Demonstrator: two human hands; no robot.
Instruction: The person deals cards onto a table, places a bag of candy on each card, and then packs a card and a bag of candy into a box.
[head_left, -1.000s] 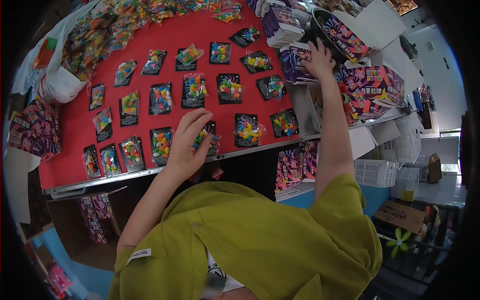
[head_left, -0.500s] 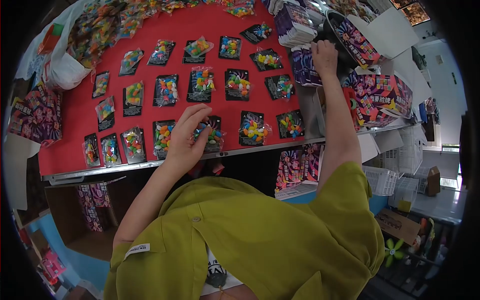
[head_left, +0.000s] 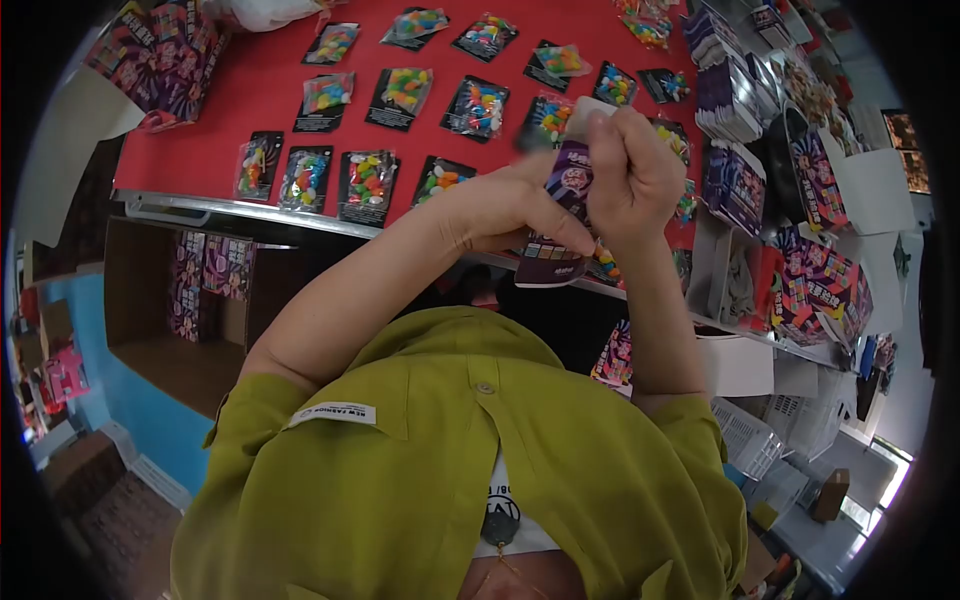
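A purple printed packet [head_left: 556,262] is held upright between my two hands, above the front edge of the red table [head_left: 240,90]. My right hand [head_left: 642,170] is closed on its upper part, near a pale end. Lower down, my left hand [head_left: 515,205] grips the packet with the thumb across its front; its other fingers are blurred or hidden behind. Just beyond lie black cards with clear bags of colourful candies on them, such as this candy bag [head_left: 367,182] and another candy bag [head_left: 478,108]. My hands and the packet cover some of them.
Stacks of purple packets [head_left: 735,185] stand on the right side. A black bowl [head_left: 786,150] and pink printed sheets [head_left: 818,285] are beside them. More printed sheets [head_left: 165,60] lie at the left edge. Below the table is an open cardboard box [head_left: 220,330].
My right hand has come from the packet stack to the front of my body with a purple packet. My left hand has left the candy bags and taken hold of it. The view has shifted.
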